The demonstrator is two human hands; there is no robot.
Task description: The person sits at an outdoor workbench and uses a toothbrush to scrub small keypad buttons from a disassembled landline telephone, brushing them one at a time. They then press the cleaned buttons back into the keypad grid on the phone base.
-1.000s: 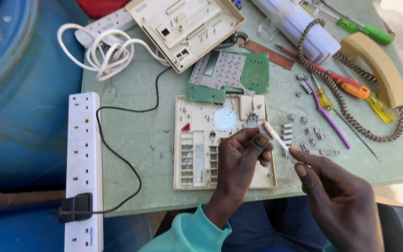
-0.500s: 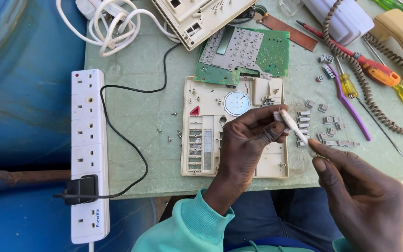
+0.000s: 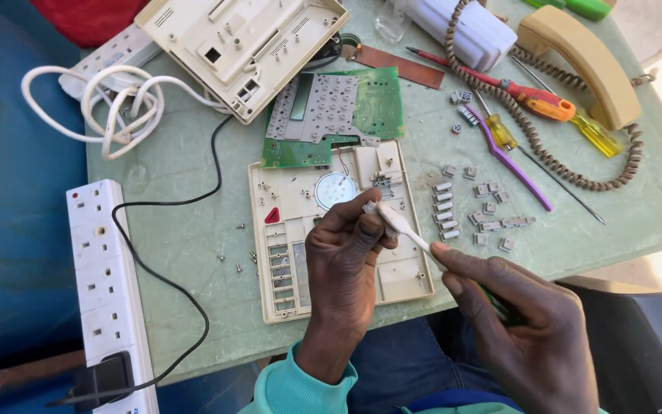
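The left hand [image 3: 344, 257] pinches a small grey key [image 3: 370, 207] between closed fingertips above the cream phone faceplate [image 3: 392, 268], while the right hand [image 3: 526, 326], curled shut round the handle, holds a white toothbrush [image 3: 401, 223] with its head touching that key. The key looks light, stiff and slippery, likely easy to flick away, so gripping it by its sides seems safest. On the green surface [image 3: 178, 238] lie more loose keys [image 3: 469, 211], a green circuit board [image 3: 377, 103], screwdrivers [image 3: 538, 103] and a handset [image 3: 576, 57].
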